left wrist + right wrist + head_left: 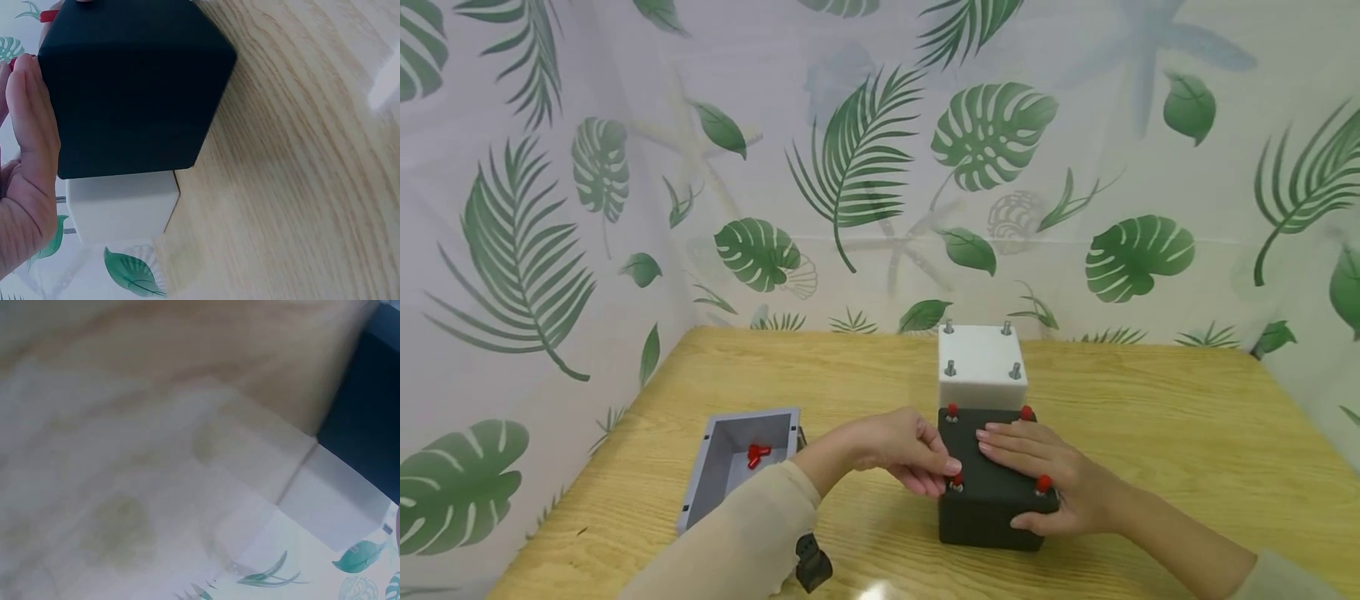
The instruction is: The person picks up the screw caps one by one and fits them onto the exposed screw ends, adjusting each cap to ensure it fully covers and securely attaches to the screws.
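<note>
A black box (988,525) stands on the table with a red cap on the bolt at each top corner. At its front-left corner, my left hand (910,454) pinches the red cap (957,481) between thumb and fingers. My right hand (1052,471) rests on the box with its fingers straight across the top and its thumb against the front. The left wrist view shows the side of the black box (137,106) close up, with fingers along its top. In the right wrist view only part of the black box (369,412) appears at the right edge.
Behind the black box is a white box (981,354) with bare bolts standing at its top corners. To the left, a grey bin (703,475) holds several red caps (758,454). A leaf-patterned curtain (865,275) borders the wooden table (1187,433).
</note>
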The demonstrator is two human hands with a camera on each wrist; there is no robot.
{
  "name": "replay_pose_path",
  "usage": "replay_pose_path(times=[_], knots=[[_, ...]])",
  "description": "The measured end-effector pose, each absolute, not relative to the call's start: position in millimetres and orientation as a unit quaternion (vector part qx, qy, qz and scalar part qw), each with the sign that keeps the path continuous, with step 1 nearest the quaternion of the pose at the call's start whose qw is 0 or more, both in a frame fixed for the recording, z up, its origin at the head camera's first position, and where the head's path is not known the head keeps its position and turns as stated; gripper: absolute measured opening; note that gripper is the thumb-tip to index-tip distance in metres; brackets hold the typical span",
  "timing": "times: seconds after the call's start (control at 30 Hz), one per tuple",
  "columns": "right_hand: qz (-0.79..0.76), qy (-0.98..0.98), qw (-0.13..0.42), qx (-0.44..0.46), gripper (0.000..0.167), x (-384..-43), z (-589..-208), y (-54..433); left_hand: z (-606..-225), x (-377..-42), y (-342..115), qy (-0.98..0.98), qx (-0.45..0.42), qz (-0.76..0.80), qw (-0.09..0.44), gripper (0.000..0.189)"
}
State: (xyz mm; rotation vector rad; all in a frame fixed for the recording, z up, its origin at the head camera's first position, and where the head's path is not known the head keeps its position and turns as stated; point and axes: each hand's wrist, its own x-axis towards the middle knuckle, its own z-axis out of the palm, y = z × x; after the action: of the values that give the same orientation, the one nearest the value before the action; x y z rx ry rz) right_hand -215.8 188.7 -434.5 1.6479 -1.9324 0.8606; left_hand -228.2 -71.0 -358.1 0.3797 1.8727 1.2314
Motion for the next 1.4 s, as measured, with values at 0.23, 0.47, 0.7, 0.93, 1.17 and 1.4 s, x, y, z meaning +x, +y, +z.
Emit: replay_pose_path(times=[0.23,0.47,0.7,0.93,1.17,1.4], knots=[[0.326,-0.713,0.204,0.586,0.071,-209.5,-429.8,191.6,-366.7,-230.5,-77.4,0.743,0.138,0.502,0.42,0.029],[0.336,-0.726,0.209,0.563,0.072,-200.3,-430.8,197.1,-369.9,-229.0,-86.3,0.739,0.137,0.496,0.435,0.027],[0.305,-0.816,0.119,0.476,0.083,-180.7,-423.0,207.1,-372.5,-227.2,-89.3,0.707,0.093,0.552,0.432,0.047],[0.419,-0.799,-0.018,0.431,0.09,-168.2,-419.5,214.7,-376.1,-223.2,-82.6,0.666,0.025,0.618,0.417,0.068],[0.658,-0.591,-0.227,0.408,0.076,-173.6,-413.2,227.6,-377.0,-216.7,-74.2,0.614,-0.076,0.691,0.374,0.071],[0.744,-0.507,-0.289,0.326,0.058,-174.3,-410.8,236.1,-378.4,-209.4,-65.7,0.583,-0.123,0.721,0.354,0.071]])
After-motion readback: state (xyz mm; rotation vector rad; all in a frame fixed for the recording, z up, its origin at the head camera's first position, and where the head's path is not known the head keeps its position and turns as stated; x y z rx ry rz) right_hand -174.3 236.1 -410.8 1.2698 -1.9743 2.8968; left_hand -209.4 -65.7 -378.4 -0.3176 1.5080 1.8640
